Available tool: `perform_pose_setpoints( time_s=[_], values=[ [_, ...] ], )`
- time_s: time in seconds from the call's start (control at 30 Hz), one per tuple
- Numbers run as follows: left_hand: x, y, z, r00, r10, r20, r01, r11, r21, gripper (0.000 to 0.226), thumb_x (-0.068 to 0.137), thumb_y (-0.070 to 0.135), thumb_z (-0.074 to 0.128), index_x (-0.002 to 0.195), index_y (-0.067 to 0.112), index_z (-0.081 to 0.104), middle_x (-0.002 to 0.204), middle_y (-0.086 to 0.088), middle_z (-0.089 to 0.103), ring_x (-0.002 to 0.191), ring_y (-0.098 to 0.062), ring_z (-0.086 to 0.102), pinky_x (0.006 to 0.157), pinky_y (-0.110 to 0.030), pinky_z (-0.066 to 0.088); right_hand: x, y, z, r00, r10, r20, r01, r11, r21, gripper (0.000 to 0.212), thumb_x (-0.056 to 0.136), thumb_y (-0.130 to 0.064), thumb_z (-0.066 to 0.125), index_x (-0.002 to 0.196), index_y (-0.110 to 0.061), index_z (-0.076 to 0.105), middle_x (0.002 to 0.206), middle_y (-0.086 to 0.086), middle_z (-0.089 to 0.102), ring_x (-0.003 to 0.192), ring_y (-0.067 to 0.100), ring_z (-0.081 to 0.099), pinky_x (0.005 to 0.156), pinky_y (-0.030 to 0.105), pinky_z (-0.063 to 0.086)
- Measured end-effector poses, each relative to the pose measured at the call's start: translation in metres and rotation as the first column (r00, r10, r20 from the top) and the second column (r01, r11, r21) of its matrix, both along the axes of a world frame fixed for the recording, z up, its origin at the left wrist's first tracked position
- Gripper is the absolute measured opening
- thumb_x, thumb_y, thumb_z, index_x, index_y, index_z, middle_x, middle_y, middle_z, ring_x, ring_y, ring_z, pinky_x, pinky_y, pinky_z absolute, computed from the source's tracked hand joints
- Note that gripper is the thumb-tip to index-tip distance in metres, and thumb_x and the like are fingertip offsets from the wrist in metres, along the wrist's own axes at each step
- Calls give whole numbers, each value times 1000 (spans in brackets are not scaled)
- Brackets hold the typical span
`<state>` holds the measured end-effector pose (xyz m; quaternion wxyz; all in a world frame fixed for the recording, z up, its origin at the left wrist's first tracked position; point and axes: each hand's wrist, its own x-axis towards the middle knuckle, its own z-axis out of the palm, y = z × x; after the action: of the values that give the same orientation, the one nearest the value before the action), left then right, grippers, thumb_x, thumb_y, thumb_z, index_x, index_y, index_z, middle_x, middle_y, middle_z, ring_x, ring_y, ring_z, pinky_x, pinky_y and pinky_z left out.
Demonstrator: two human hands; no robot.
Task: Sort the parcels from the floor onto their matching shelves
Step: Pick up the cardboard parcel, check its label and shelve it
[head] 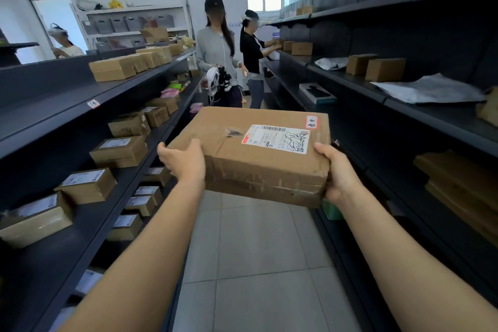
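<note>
I hold a flat brown cardboard parcel point(250, 153) out in front of me, over the aisle floor, level with the middle shelves. It has a white shipping label with black scribbles and a small red-bordered sticker on top. My left hand point(183, 160) grips its near left corner, thumb on top. My right hand point(339, 174) grips its near right corner. Dark shelves on the left point(80, 105) carry several labelled cardboard boxes. Dark shelves on the right point(404, 94) hold a few boxes and grey mailer bags.
Two people stand further down the aisle: one in a grey hoodie point(217, 54) holding a headset, one in black point(253, 54) reaching into the right shelf. A third person point(66, 44) is behind the left shelving. The grey tiled floor point(250, 264) runs between the shelves.
</note>
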<state>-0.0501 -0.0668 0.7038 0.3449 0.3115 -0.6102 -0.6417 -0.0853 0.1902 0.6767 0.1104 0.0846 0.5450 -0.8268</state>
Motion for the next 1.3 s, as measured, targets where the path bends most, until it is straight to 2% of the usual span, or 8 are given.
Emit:
perform_pose_setpoints(
  time_s=[0.17, 0.37, 0.5, 0.73, 0.8, 0.93, 1.17, 1.3],
  values=[
    [-7, 45, 2, 985, -170, 18, 166, 978, 128, 101, 87, 50, 58, 154, 25, -13, 165, -6, 2, 147, -34, 21, 117, -55, 26, 10, -18, 4, 1000, 2, -28, -2, 1000, 8, 52, 80, -36, 67, 130, -39, 51, 116, 2, 71, 104, 29, 66, 88, 54, 52],
    [-1, 84, 1, 925, -381, -2, 370, 897, 241, 98, 85, 52, 62, 152, 44, -9, 160, -12, 13, 130, -37, 42, 106, -52, 41, 19, -35, 0, 1000, -3, -31, 3, 1000, -20, 86, 82, -35, 69, 150, -44, 18, 119, -2, 61, 102, 26, 60, 73, 44, 52],
    [2, 71, -3, 917, -398, -35, 394, 885, 248, 95, 82, 43, 68, 152, 46, 3, 151, -10, 34, 121, -31, 51, 103, -50, 44, 18, -34, -3, 999, -46, -13, 46, 998, -31, 93, 77, -48, 72, 150, -46, 14, 129, 1, 56, 110, 29, 57, 92, 57, 49],
    [43, 2, 2, 938, -346, -18, 338, 904, 261, 74, 74, 41, 70, 137, 33, 31, 123, -6, 60, 103, -26, 63, 94, -49, 51, 10, -67, 3, 1000, -9, 26, 11, 998, -60, 62, 76, -67, 62, 125, -30, 58, 111, 6, 74, 99, 26, 71, 91, 48, 56],
    [72, -41, 8, 978, -198, -58, 206, 948, 243, 67, 76, 38, 70, 132, 29, 36, 120, -7, 62, 103, -26, 64, 93, -50, 53, 24, -113, 13, 989, 145, 37, -143, 989, -36, 59, 79, -69, 58, 122, -28, 60, 105, 5, 76, 96, 24, 72, 87, 45, 57],
    [77, -64, 8, 969, -211, -131, 236, 945, 226, 57, 84, 31, 67, 135, 25, 42, 113, -6, 68, 98, -25, 68, 86, -44, 57, 33, -127, 21, 974, 225, -9, -225, 973, -53, 39, 94, -57, 46, 104, -26, 67, 91, 1, 75, 84, 17, 68, 69, 33, 52],
    [83, -74, 18, 927, -316, -202, 345, 930, 128, 47, 87, 32, 63, 132, 24, 53, 118, -8, 72, 105, -29, 69, 90, -48, 57, 34, -134, 21, 957, 280, -79, -286, 955, -78, 41, 95, -52, 47, 119, -24, 66, 106, 4, 76, 90, 19, 69, 74, 36, 52],
    [109, -96, 34, 970, -183, -159, 200, 975, 94, 47, 90, 32, 65, 128, 17, 41, 118, -7, 63, 93, -20, 67, 77, -39, 58, 46, -165, 29, 925, 349, -147, -366, 925, -104, 40, 96, -51, 46, 118, -25, 66, 104, 2, 77, 96, 18, 70, 87, 40, 54]
  ],
)
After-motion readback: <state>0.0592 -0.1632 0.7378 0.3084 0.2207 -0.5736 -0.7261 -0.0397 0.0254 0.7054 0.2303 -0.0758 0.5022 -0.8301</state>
